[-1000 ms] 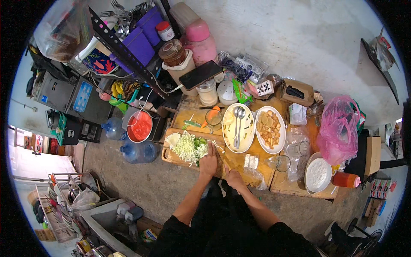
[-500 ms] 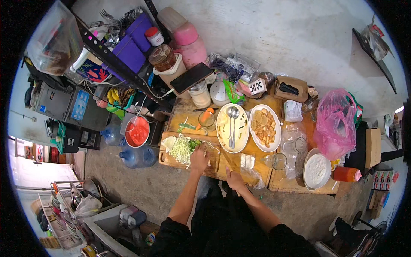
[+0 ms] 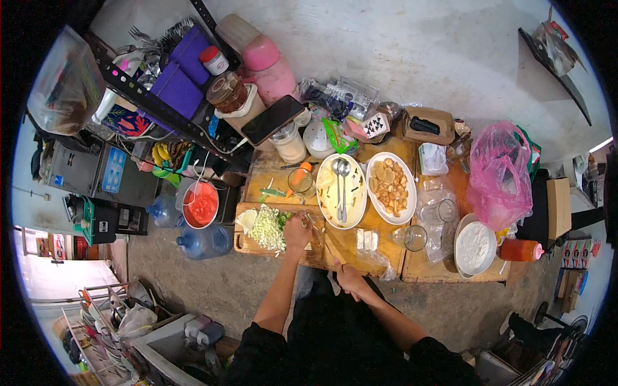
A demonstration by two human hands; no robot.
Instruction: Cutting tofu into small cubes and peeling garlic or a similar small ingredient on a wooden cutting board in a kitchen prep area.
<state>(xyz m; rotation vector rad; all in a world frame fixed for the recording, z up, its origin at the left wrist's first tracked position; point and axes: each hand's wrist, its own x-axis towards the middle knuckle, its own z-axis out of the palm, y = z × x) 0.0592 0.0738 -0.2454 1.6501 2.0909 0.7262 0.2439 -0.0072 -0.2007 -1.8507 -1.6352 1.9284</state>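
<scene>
My left hand [image 3: 297,233], fingers curled, is on the wooden board [image 3: 302,252] at the right edge of a heap of chopped pale vegetable [image 3: 266,230] and green bits [image 3: 282,219]; what it holds is hidden. My right hand [image 3: 349,280] grips a knife [image 3: 333,250] at the table's front edge, the blade angled up toward my left hand. Behind lie an orange carrot [image 3: 305,167], a glass [image 3: 301,182], a cream oval plate [image 3: 327,206] with two spoons, and a white dish [image 3: 393,214] of browned pieces. White blocks [image 3: 367,240] sit on plastic to the right.
A glass [image 3: 414,238], a bowl of white powder [image 3: 475,249], a red bottle [image 3: 520,250] and a pink bag [image 3: 496,180] fill the right. A phone [image 3: 270,119] rests on containers at the back. A red bowl [image 3: 200,204], water jugs [image 3: 205,242] and a sink [image 3: 158,341] are left.
My left hand's fingers have gone from stretched out to curled. My right hand, with the knife, has come lower, toward my body. The whole view has shifted slightly.
</scene>
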